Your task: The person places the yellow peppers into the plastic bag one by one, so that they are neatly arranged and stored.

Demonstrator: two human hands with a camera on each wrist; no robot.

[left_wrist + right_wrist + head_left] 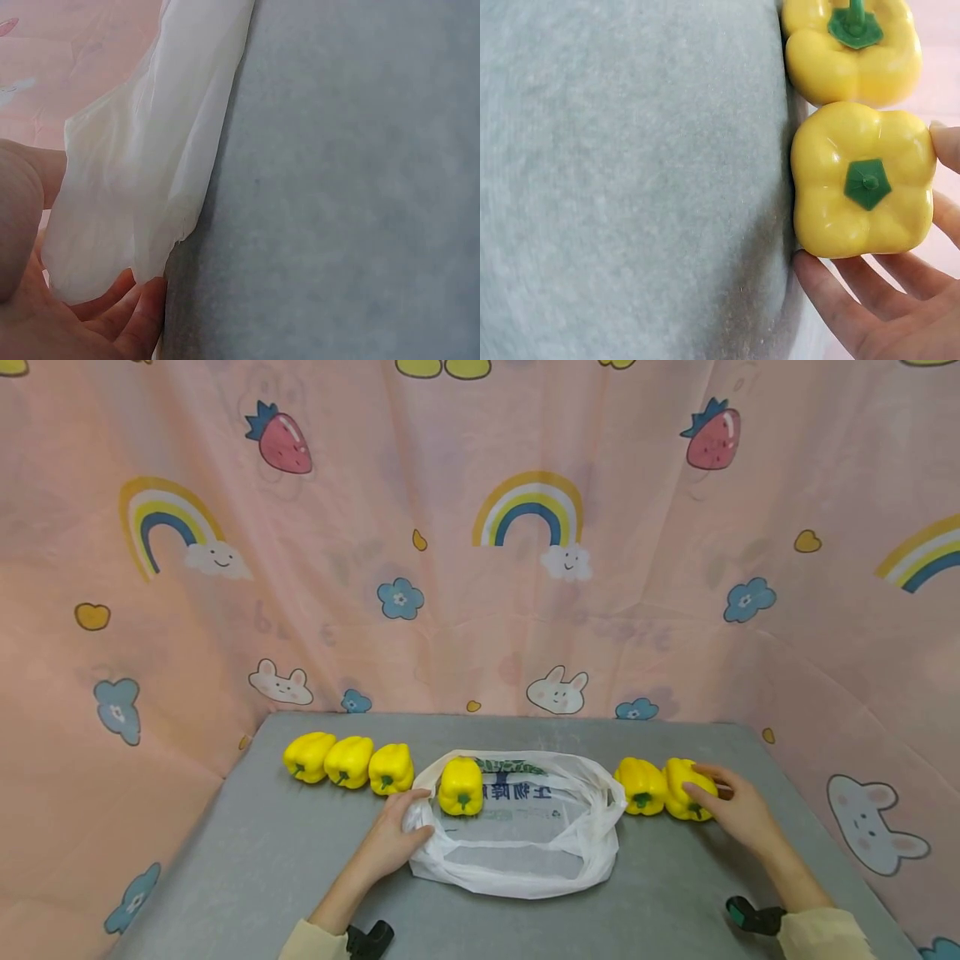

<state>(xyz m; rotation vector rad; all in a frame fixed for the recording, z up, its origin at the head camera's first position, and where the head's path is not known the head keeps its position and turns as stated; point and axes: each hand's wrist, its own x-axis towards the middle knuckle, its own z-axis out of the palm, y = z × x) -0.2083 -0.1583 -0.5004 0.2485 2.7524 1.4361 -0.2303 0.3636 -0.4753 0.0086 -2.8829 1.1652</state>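
A white translucent plastic bag (pixel 525 881) lies in the middle of the table, its mouth spread wide. My left hand (pixel 386 843) holds the bag's left rim; in the left wrist view the film (pixel 135 180) runs between thumb and fingers. One yellow bell pepper (pixel 461 787) lies within the bag's mouth, stem toward me. At the right, my right hand (pixel 738 810) grips the outermost yellow bell pepper (pixel 678 781), thumb on one side and fingers on the other. The right wrist view shows this pepper (pixel 825 150) touching its neighbour (pixel 825 67).
Left of the bag, three more yellow bell peppers (pixel 348 762) stand in a slanting row. Another yellow pepper (pixel 640 785) sits against the bag's right side. Behind the grey table (pixel 300 860) hangs a pink printed curtain (pixel 450 652), also along both sides.
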